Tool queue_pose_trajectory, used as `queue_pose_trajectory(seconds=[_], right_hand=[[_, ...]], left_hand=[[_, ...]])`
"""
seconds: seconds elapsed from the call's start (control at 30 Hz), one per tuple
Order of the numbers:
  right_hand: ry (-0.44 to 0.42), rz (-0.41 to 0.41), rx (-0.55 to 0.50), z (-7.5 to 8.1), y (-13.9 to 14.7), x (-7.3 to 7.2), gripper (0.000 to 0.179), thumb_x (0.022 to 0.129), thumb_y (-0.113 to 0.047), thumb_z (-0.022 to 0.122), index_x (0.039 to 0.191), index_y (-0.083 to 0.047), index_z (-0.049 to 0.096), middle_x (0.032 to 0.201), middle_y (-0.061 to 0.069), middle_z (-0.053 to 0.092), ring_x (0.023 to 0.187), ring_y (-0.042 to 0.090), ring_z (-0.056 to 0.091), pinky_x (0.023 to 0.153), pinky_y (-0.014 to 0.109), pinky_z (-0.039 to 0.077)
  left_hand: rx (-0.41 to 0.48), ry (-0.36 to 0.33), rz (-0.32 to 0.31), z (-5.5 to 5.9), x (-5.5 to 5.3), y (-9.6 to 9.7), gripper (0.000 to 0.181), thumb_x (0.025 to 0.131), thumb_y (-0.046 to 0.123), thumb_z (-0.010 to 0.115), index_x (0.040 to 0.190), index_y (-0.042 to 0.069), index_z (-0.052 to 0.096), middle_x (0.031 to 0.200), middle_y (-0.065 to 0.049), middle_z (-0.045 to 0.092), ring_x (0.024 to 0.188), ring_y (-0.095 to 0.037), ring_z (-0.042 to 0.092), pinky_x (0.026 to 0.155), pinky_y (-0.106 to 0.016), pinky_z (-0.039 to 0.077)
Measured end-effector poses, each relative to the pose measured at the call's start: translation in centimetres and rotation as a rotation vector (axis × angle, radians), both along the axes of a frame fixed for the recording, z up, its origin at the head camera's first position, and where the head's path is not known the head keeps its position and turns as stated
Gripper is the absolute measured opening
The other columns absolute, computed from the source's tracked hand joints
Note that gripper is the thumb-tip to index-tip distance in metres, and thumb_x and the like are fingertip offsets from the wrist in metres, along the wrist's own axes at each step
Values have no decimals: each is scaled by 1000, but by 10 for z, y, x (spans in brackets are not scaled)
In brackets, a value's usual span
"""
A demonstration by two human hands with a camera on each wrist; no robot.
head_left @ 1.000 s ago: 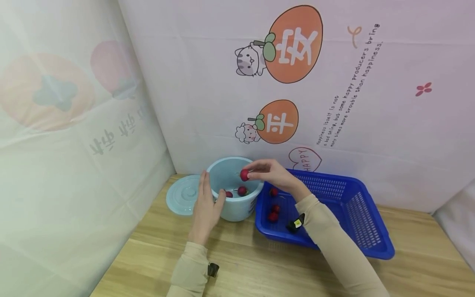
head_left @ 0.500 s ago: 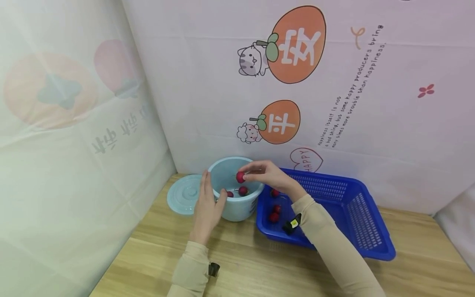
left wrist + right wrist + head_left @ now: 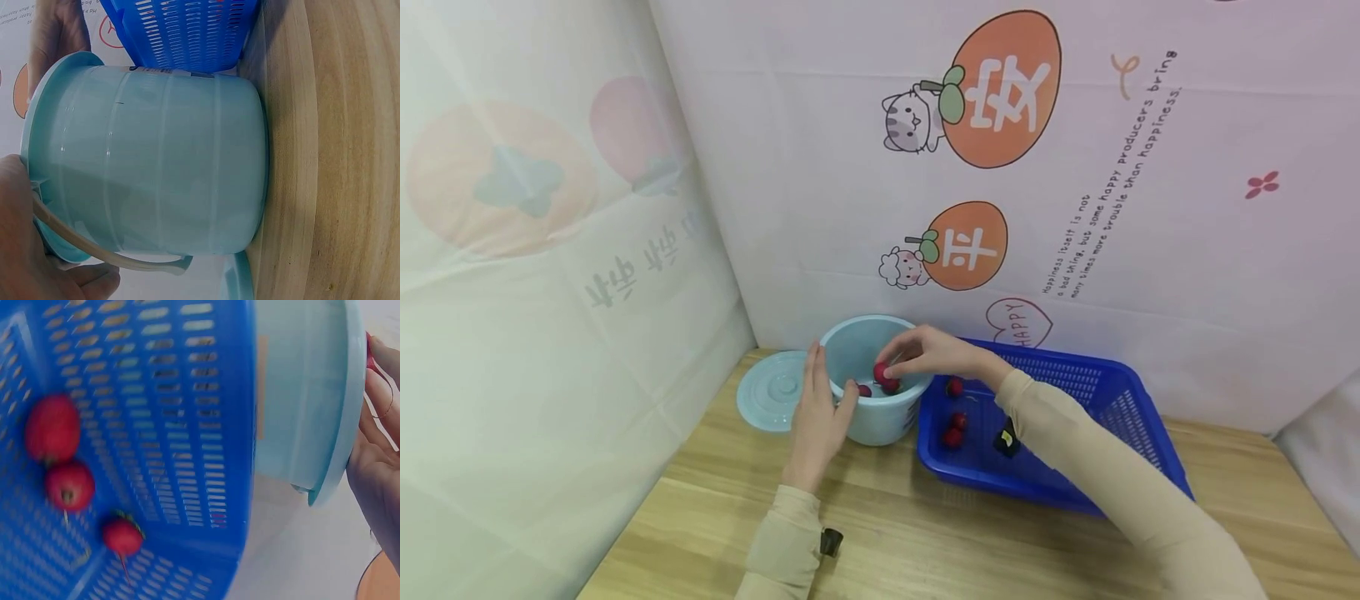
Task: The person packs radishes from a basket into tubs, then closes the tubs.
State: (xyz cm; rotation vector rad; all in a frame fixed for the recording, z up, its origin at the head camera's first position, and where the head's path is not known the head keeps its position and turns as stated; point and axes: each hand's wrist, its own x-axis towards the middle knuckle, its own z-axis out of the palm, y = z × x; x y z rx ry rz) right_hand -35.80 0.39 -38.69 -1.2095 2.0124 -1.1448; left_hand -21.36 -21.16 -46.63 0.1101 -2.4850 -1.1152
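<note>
I'm facing a white cloth backdrop [image 3: 820, 125] w/ orange fruit prints [image 3: 1011, 150], a cartoon cat [image 3: 908, 123] and slanting Eng. text [image 3: 1112, 167] (smth abt happiness). On my L, another pale sheet [image 3: 550, 375] w/ faded fruit shapes [image 3: 456, 179]. Below, a light wood-grain tabletop [image 3: 925, 542]; lighting's soft, fairly even.

On the back cloth [image 3: 820, 167] I read "Happiness itself is not a bad thing, but some happy producers bring many times more trouble than happiness," "HAPPY" in a heart [image 3: 1018, 323], "安" on the upper orange fruit [image 3: 1009, 89], "平" on the lower fruit [image 3: 967, 246].
</note>
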Motion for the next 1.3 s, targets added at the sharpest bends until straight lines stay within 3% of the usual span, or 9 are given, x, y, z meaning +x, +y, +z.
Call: queue_pose_trajectory(seconds=[0.23,0.4,0.8,1.07,1.3], right_hand=[[133,88,169,8,-14,-4,25,95,-17,80,119,-8,79,113,0,78,106,16,74,97,33,58],[200,153,213,10,-18,-6,22,95,-15,80,115,-5,79,111,1,78,105,16,74,96,32,58],[201,178,223,12,-18,-4,22,96,-13,79,115,-3,79,111,3,78,106,16,74,96,31,58],[207,197,234,12,-19,-4,22,96,-13,78,115,-2,78,112,4,78,108,16,72,98,33,57],[117,110,260,13,-18,-3,51,97,-26,78,139,1,65,137,13,68,125,31,67,105,38,54]], left_hand=[[-18,8,-5,-1,0,0,78,108,43,50,170,10,15,177,0,10,127,-43,61,100,-59,54],[-8,17,-9,-1,0,1,78,108,42,50,170,10,15,177,0,10,124,-42,62,101,-58,54],[-2,25,-2,-1,2,2,79,108,43,52,170,11,15,177,-1,11,130,-40,59,102,-58,53],[6,27,-4,-3,2,2,79,108,39,54,170,10,15,177,-2,11,124,-40,62,99,-58,54],[0,21,-15,-2,0,0,78,109,42,50,171,11,12,178,2,8,108,-37,67,92,-53,58]])
